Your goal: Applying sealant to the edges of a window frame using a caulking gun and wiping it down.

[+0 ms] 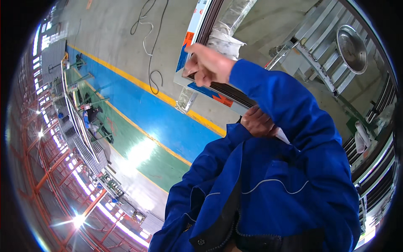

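Observation:
My right hand (208, 65) reaches across to the corner of a dark window or door frame (235, 95) edged with blue, orange and white protective film. Its fingers are bent in over that corner, with one digit stretched along the edge; anything between them is hidden. Under my right forearm, close to my chest, my left hand (257, 122) is closed beside the frame's lower rail. A bit of white material (282, 135), cloth or paper, sticks out from below it. White wrapping (224, 42) lies beside the frame's inner edge, past my right wrist.
A metal bowl (351, 49) sits on a rack of metal bars (321, 63) at right. Clear-wrapped material (185, 100) juts out by the frame corner. A dark cable (154, 54) trails on the floor. Blue and green lanes (130, 111) run past workbenches at left.

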Available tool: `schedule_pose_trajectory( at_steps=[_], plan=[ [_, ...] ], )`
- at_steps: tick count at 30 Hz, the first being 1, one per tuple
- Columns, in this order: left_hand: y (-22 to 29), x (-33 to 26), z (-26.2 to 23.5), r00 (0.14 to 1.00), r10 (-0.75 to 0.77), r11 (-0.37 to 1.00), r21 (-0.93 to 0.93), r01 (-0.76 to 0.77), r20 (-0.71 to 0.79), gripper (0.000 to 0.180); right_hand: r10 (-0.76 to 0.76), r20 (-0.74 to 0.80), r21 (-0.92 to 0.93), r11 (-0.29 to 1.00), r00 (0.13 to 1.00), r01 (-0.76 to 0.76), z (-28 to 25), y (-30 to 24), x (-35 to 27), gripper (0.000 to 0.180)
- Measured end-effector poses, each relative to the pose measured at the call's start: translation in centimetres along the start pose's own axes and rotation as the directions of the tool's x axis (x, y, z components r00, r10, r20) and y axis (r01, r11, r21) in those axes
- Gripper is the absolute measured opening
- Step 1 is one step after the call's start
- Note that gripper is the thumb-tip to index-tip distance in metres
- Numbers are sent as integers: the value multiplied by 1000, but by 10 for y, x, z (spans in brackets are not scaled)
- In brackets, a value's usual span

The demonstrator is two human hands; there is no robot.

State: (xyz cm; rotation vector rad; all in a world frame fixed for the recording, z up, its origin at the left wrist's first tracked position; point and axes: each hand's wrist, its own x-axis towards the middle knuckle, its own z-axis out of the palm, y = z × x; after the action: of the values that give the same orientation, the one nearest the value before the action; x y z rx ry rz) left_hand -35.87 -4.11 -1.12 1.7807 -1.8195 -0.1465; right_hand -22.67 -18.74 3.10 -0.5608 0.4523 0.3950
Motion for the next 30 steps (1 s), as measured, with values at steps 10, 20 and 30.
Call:
schedule_pose_trajectory(
  at_steps=[10,20,30],
  plan=[
    [-2,4,-3,998,43,998,52,-41,-47,27,-22,-30,-147,989,999,18,3,16,7,56],
    [-3,-7,2,997,25,996,79,-30,69,34,-40,-139,-20,999,989,38,3,18,14,50],
    [-4,1,3,999,50,995,90,-50,-3,23,-101,27,-536,838,995,100,2,25,17,53]
  ],
)
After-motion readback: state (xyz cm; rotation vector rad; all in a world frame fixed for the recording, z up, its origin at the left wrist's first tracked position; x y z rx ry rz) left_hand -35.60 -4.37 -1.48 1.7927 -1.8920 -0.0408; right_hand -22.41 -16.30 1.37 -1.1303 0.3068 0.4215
